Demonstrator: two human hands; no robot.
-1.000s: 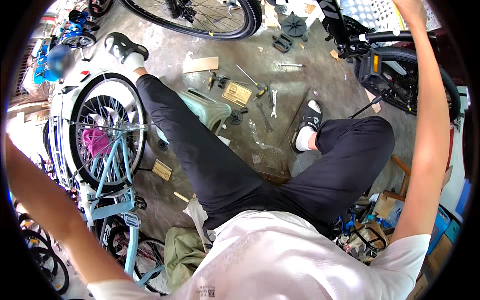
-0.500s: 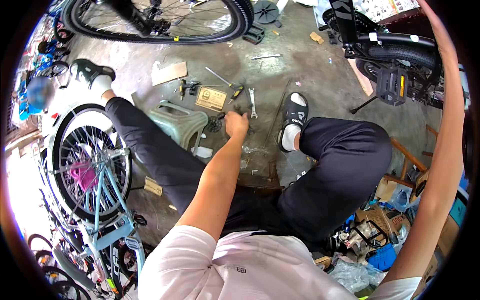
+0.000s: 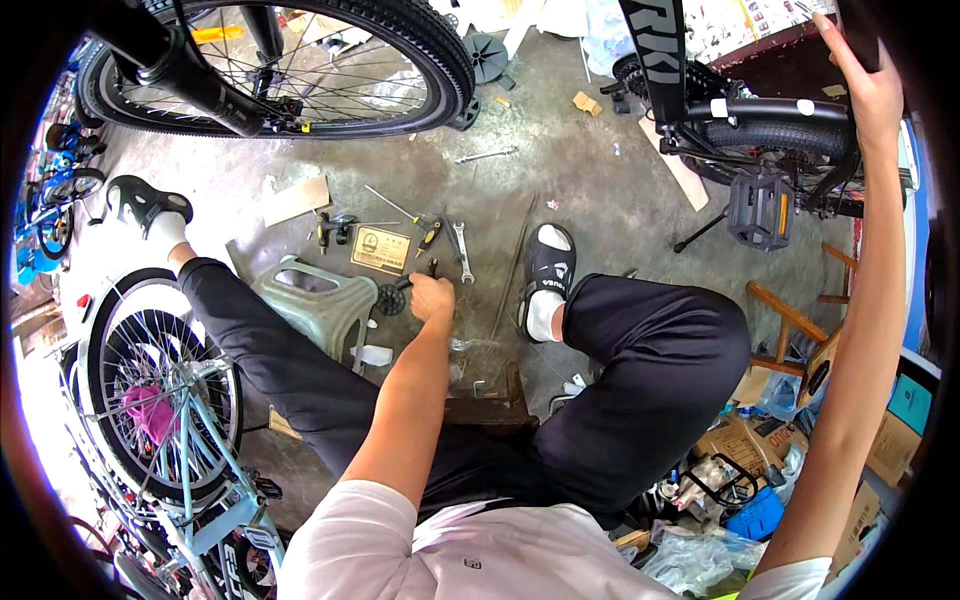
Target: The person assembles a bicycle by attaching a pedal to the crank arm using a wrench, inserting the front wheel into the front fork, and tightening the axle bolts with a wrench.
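My left hand (image 3: 432, 298) is low over the floor, its fingers curled round a small black handle-like piece (image 3: 433, 268) whose full shape is hidden. Beside it lie a round dark toothed disc (image 3: 391, 300) and a pale green plastic stool (image 3: 318, 300). My right arm reaches up the right side. There my right hand (image 3: 872, 105) wraps a black part (image 3: 858, 35) of the upright bicycle (image 3: 655, 60), thumb and fingers on either side. Near my left hand are an open-ended wrench (image 3: 463, 252), a yellow-and-black screwdriver (image 3: 428, 235) and a cardboard piece (image 3: 381, 249).
A bicycle wheel (image 3: 440, 95) with a fork stands ahead on the left. A black pedal (image 3: 760, 212) juts from the bicycle at right. A light-blue bicycle (image 3: 195, 420) leans at left. Boxes and plastic bags (image 3: 700, 560) pile up at lower right, near a wooden stool (image 3: 790, 315).
The whole view has shifted, bringing the wheel and bicycle ahead lower in it. My right hand has come into sight on the bicycle. My left hand stays by the toothed disc.
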